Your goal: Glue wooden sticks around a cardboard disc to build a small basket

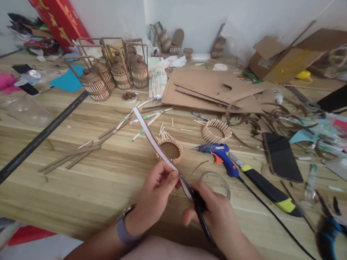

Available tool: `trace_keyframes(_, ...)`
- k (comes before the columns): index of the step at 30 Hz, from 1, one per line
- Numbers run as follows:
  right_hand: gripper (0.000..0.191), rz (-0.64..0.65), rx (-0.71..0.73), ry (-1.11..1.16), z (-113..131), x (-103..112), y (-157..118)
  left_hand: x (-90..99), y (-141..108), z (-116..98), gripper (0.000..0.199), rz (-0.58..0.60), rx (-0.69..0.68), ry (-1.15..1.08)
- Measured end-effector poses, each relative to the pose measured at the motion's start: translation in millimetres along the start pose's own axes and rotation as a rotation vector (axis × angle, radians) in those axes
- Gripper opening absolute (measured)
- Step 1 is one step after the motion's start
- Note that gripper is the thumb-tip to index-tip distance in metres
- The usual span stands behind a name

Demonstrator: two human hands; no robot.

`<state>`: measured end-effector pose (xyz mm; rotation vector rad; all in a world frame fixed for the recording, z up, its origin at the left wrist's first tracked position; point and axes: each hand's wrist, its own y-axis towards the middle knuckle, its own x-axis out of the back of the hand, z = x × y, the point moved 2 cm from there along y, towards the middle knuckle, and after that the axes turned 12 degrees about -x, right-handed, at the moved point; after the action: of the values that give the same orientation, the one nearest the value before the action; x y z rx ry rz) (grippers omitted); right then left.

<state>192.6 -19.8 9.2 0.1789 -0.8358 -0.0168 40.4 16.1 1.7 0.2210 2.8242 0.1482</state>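
My left hand point(157, 188), with a watch on its wrist, pinches a long narrow strip point(153, 140), pale on its upper face with a brown edge. The strip slants up and left from my fingers, over the left side of a small round stick basket point(170, 150). My right hand point(215, 208) is wrapped round black-handled scissors point(200, 216), whose blades lie along the lower end of the strip. Part of the blades is hidden behind the strip and my fingers.
A blue glue gun point(219, 151), a yellow-black cutter point(270, 190), a phone point(281, 156) and pliers point(331, 228) lie to the right. Behind are a second stick ring point(216, 131), flat cardboard point(200, 82) and several lidded baskets point(95, 85). Brown strips point(76, 155) lie left.
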Motion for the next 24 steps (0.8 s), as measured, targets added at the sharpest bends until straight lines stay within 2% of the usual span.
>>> trace_keyframes(6,0.054,-0.003,0.003,0.014,0.4,-0.5,0.6,-0.6,-2.6,2.4,0.032,0.002,0.023,-0.027)
trace_keyframes(14,0.051,0.005,0.01,0.01,-1.2,1.6,2.3,-6.1,-3.2,0.7,0.04,0.042,0.059,0.005)
trace_keyframes(24,0.057,-0.019,0.046,-0.044,-2.9,3.7,3.9,-5.1,-0.4,-0.9,0.037,0.051,0.054,0.038)
